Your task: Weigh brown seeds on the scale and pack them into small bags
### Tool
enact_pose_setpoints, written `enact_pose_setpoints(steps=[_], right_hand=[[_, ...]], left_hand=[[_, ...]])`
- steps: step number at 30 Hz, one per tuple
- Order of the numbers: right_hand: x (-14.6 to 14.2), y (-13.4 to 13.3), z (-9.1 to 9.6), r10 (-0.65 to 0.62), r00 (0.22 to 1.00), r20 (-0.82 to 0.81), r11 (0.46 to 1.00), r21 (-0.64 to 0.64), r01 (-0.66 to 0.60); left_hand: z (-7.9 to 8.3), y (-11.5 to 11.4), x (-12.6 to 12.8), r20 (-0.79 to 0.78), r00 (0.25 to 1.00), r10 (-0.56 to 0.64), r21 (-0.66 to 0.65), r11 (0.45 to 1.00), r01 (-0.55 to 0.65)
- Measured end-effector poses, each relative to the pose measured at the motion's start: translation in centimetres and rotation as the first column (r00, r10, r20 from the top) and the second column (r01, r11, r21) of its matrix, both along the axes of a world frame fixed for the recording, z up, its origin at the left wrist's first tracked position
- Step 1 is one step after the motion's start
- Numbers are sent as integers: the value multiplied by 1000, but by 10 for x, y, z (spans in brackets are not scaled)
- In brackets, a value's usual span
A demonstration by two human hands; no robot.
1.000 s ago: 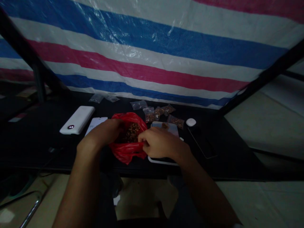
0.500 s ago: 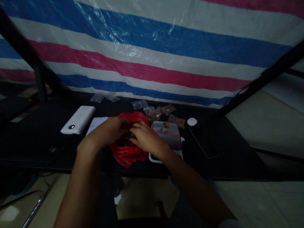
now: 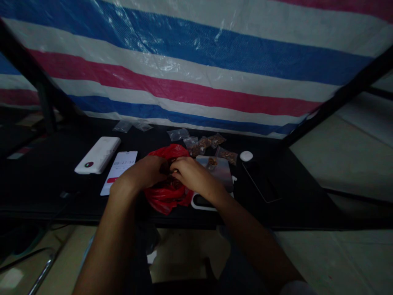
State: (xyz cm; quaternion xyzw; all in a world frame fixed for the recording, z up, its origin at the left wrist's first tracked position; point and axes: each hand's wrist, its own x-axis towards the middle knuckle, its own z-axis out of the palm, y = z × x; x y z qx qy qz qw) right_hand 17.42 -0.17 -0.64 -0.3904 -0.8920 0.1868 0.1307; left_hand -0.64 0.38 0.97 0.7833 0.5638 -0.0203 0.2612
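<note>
An open red plastic bag [image 3: 167, 203] lies in front of me with small brown pieces inside, too dark to name. My left hand [image 3: 150, 170] reaches over its left side, fingers curled down into the mouth. From the right, my right hand [image 3: 190, 170] comes in with thumb and fingers drawn together above the brown pieces. Both sets of fingertips are close to each other, and whatever they pinch is too small and dark to make out. Right of the bag is a digital scale [image 3: 222, 174] bearing a small cup [image 3: 212, 162] of brown bits, partly behind my right arm.
Several small clear bags of brown pieces [image 3: 216, 140] lie behind the scale, with flat clear bags [image 3: 123, 126] further left. A phone showing a timer [image 3: 123, 164] and a white power bank [image 3: 98, 155] lie left. A dark phone [image 3: 260, 182] and white round case [image 3: 246, 156] are right.
My left hand has shifted slightly right and down, uncovering more of the timer phone. My right hand's fingers have drawn closer together over the bag. The view has turned slightly.
</note>
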Motion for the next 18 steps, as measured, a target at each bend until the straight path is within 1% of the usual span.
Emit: enact_pose_setpoints(steps=[2,5,8,10,14,18], right_hand=[[3,2,2,5,999,-37,1000,-23,-5],[11,6,9,2,992,-128,1000,-22,-5],[27,8,24,-35,980,-194,999,-29,30],[43,8,37,-84,969,-233,996,-34,78],[73,7,56,-199,952,-232,980,-54,191],[89,7,63,-271,950,-157,962,-79,262]], left_hand=[[1,0,1,-23,1000,2,2,1000,-2],[2,0,1,-25,1000,4,2,1000,-3],[1,0,-3,18,999,26,0,1000,-27],[-2,0,-6,51,998,40,11,999,-41],[-5,1,-8,123,991,48,62,996,-56],[-4,2,-6,127,991,31,107,993,-45]])
